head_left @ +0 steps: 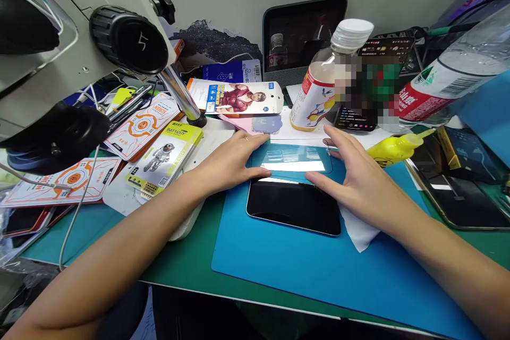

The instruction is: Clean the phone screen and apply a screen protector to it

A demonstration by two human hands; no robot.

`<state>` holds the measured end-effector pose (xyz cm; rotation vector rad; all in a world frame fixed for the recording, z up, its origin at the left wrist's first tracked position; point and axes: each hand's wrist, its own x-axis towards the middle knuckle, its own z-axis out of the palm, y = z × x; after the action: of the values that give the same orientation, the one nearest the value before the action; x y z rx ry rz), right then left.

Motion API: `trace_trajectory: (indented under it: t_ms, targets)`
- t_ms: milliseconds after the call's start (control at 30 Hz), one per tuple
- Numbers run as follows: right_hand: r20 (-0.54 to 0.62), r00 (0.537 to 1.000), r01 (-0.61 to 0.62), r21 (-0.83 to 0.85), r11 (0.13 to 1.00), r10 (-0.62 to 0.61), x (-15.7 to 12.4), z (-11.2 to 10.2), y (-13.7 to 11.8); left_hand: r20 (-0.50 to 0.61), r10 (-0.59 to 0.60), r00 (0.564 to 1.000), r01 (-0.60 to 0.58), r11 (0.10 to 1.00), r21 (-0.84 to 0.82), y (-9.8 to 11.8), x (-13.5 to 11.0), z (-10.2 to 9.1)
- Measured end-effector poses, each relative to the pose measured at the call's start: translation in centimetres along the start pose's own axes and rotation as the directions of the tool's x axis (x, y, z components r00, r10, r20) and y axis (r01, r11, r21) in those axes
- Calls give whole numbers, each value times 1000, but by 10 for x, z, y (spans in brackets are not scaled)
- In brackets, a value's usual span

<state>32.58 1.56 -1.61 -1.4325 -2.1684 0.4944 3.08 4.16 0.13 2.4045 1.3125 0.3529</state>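
Observation:
A clear glass screen protector (292, 158) with a dark rim is held by its two short ends, close above the far side of a phone. My left hand (239, 162) grips its left end, thumb toward me. At the right end, my right hand (346, 170) has its thumb on the near edge and its fingers behind. The phone (294, 207) lies face up with a black, shiny screen on the blue mat (279, 271). Part of a white cloth (360, 231) shows under my right wrist.
A microscope stand (127, 37) rises on the left, near boxed batteries (167, 156). Behind are a drink bottle (314, 90), a propped phone (358, 117) and a dark display (303, 32). To the right are a water bottle (434, 85), yellow squeeze bottle (392, 150) and another phone (462, 196).

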Motion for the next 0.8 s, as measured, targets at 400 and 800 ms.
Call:
trace_trajectory:
  t_ms: [400,800]
  targets:
    - [55,998,46,-92,995,-41,2,3,7,70,12,997,-13,1000,15,-1,1,0]
    - [33,996,86,-119,989,-82,0,-3,-4,33,94,995,-94,995,-29,-9,-5,0]
